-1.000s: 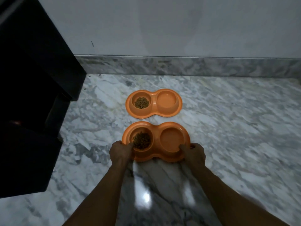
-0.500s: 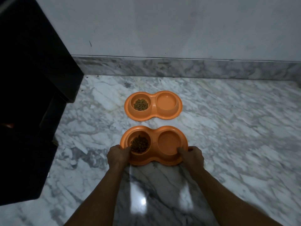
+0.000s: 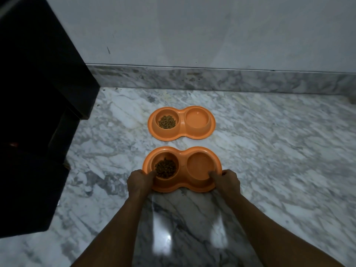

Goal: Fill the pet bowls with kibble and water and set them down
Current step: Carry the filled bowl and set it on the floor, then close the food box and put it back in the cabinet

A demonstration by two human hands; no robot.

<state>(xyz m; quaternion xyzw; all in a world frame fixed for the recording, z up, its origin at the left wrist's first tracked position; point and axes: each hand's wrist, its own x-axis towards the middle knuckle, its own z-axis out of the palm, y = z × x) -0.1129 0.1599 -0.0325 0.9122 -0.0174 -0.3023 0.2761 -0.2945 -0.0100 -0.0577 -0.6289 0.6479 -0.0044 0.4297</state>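
We hold the near double bowl (image 3: 183, 154) with both hands, one grip at each end. The left hand (image 3: 139, 182) closes its grip on the left end: the thumb lies over the rim toward the left well and the fingers curl round the outer edge. The right hand (image 3: 228, 181) pinches the right end the same way, thumb over the rim at the right well (image 3: 200, 165), fingers wrapped round the outside. The near bowl is orange and sits level, low on the marble floor (image 3: 279, 151); we cannot tell whether its base rests fully on the floor. Its left well holds a heap of dark kibble (image 3: 165, 168). We cannot tell for certain whether its right well holds water. Beyond it, apart from it and in line with it, the far double bowl (image 3: 181, 132) stands on the floor, also orange, with kibble in its left well and a faint sheen in its right well. Behind the far bowl a marble skirting (image 3: 212, 79) runs along the foot of a pale wall (image 3: 192, 31). A dark cabinet (image 3: 38, 93) fills the left side. Both forearms reach in from the bottom edge.
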